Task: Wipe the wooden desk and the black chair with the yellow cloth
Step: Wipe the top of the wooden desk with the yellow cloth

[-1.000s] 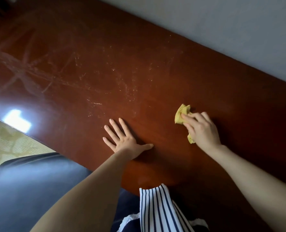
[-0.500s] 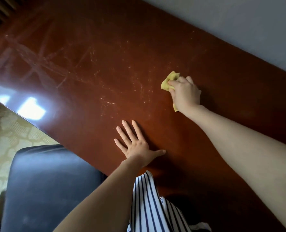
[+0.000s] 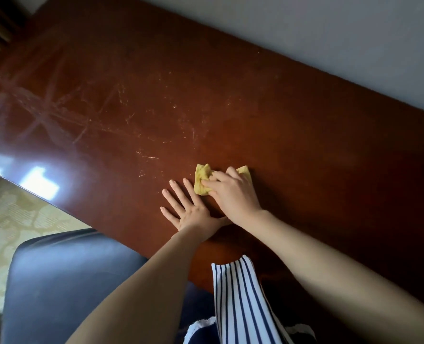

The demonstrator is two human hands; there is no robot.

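Head view: wooden desk [image 3: 255, 108], black chair [image 3: 69, 281], both hands down on the wood.
The scratched, glossy desk fills the frame, with the chair at its near edge, lower left, over patterned carpet [image 3: 7, 214]. The left grip [image 3: 193, 214] lies flat on the desk near that edge, fingers straight and spread, holding nothing. The right grip [image 3: 233, 194] overlaps its thumb side, fingers curled down on the bunched yellow cloth [image 3: 202, 178], pressing it to the desk. Cloth corners poke out on either side.
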